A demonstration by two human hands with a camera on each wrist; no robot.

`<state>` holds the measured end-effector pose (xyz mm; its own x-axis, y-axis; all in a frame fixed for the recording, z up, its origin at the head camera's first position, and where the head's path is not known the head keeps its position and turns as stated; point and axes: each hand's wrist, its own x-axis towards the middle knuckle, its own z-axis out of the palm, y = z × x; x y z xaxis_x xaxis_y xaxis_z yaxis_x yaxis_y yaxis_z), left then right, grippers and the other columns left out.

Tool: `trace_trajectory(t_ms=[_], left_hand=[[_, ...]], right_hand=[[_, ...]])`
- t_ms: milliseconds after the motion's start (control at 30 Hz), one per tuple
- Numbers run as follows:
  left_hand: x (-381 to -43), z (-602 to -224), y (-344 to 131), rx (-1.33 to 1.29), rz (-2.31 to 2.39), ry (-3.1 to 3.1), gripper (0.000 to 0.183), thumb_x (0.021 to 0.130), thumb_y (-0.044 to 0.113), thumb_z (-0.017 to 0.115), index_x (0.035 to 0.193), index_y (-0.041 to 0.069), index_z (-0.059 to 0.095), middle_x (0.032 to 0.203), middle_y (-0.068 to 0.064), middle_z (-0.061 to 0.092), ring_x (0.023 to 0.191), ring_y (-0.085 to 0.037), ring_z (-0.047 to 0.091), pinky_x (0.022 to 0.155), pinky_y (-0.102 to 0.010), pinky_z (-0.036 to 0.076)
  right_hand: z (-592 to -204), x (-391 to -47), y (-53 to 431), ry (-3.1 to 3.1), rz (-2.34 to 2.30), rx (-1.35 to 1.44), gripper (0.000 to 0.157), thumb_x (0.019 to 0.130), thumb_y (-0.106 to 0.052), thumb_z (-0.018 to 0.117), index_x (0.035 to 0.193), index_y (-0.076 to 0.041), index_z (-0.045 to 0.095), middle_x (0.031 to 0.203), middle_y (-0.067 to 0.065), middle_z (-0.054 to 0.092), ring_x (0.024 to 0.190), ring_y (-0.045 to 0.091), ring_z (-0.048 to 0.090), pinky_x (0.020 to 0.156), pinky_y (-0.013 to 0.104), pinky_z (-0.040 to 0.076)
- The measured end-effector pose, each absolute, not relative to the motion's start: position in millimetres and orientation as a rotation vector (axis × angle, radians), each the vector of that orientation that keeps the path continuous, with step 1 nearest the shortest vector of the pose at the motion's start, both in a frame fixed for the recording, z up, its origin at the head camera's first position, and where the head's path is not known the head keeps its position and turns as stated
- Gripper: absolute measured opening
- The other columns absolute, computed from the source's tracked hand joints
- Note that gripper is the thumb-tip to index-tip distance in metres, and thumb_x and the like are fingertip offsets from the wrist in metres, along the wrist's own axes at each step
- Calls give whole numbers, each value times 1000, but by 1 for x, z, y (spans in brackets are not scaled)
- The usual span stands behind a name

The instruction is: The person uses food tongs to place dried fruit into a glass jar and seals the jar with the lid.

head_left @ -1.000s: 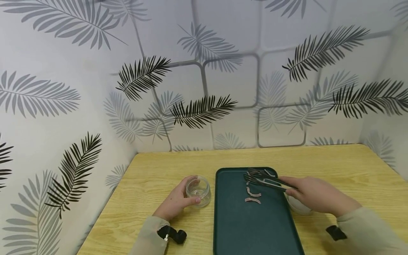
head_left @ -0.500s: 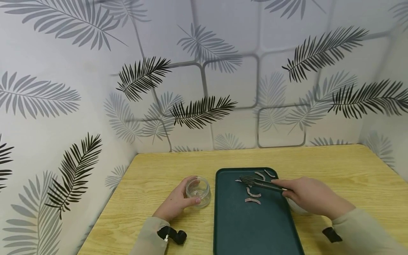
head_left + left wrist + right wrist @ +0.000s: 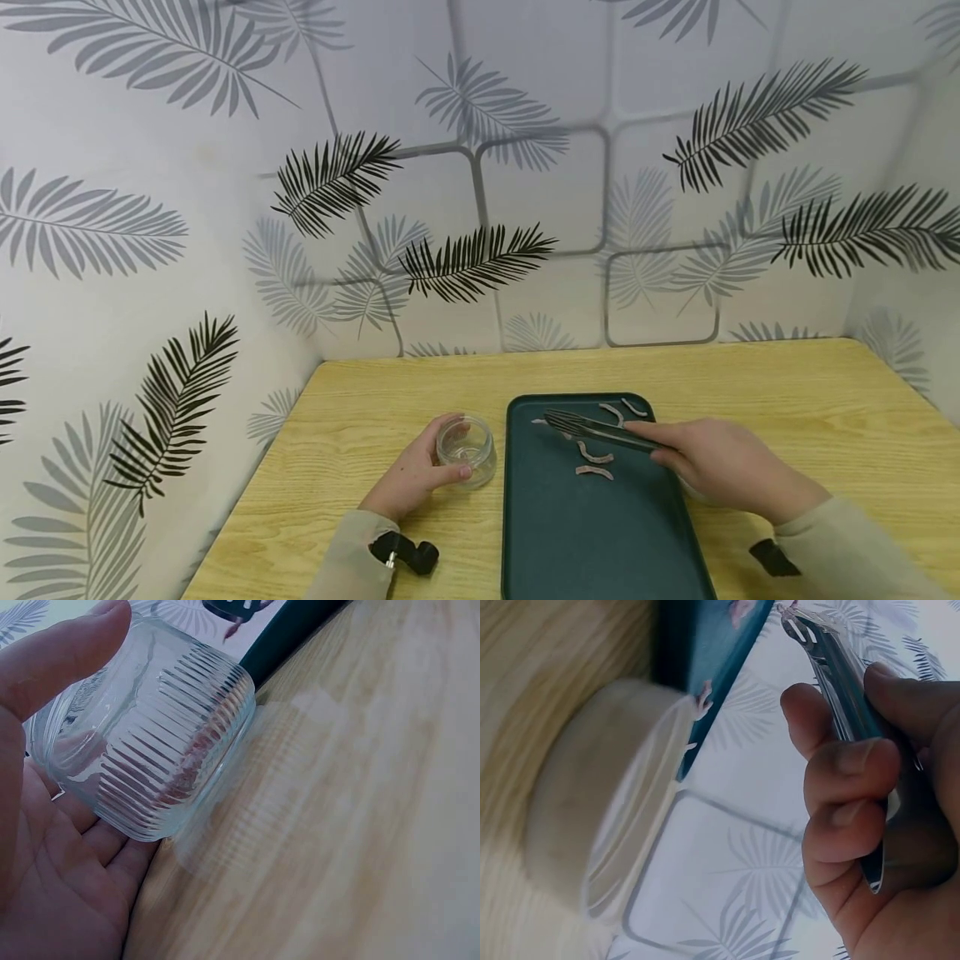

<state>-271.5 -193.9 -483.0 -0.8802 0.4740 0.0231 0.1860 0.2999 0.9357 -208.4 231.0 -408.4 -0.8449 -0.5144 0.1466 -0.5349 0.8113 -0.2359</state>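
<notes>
Right hand (image 3: 720,467) grips dark metal tongs (image 3: 592,429), fingers curled round the handles, tips squeezed nearly together and pinching a small pinkish strip (image 3: 542,422). Tongs are slim, dark grey, slotted at the tip per the right wrist view (image 3: 832,667). They hang over the far left part of the dark green tray (image 3: 600,533), tip pointing toward the tray's left rim. Four more pinkish curved strips lie on the tray: two near its far edge (image 3: 622,410), two nearer its middle (image 3: 595,464). Left hand (image 3: 408,483) cups a small clear ribbed glass jar (image 3: 467,450) just left of the tray on the wooden table (image 3: 787,392), thumb and fingers wrapped round its side; jar is upright, open on top, ridged glass clear in the left wrist view (image 3: 150,742). A pale round lid-like thing (image 3: 600,802) sits just right of the tray, mostly hidden under the right hand in the head view. Versus a second ago: tongs have moved left across the tray from its far right corner, now carrying the strip; right hand slid left with them; left hand and jar unchanged.
</notes>
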Motion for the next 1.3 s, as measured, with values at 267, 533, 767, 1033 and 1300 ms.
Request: trace_trajectory(t_ms=[267,533,767,1033,1300], left_hand=[[-272,-482,-193,601,1593,2337,83,90,31,79,158,19,32,154,-5,44,137,-26,46,106,-43,40],[-272,-482,-194,613,1615,2305,83,92,27,78,158,16,31,156,-8,42,138,-28,45,106,-44,41],[-273,-483,-194,617,1602,2307,85,91,30,78,159,16,29,156,-7,41,138,-26,46,105,-41,42],[-273,-484,-194,623,1615,2315,78,91,28,78,156,22,35,154,-7,43,137,-27,46,105,-40,42],[-272,-484,-194,551,1582,2359,84,89,33,80,158,23,32,149,-8,46,129,-25,52,104,-42,42]], right_hand=[[-398,-205,215,-2876,465,911,49,101,-31,63,149,-30,53,71,-21,52,52,0,39,53,27,34],[-391,-203,198,-2839,493,960,50,101,-31,62,150,-31,51,65,-20,43,51,1,36,53,27,33],[-386,-203,181,-2787,507,1012,50,100,-33,63,149,-30,53,85,-20,62,55,-2,41,57,26,37],[-382,-206,163,-2802,554,1063,50,102,-37,59,151,-32,50,93,-21,66,63,-4,49,58,26,40],[-384,-206,152,-2772,587,1118,51,100,-31,63,150,-28,52,97,-15,70,66,-5,53,54,25,39]])
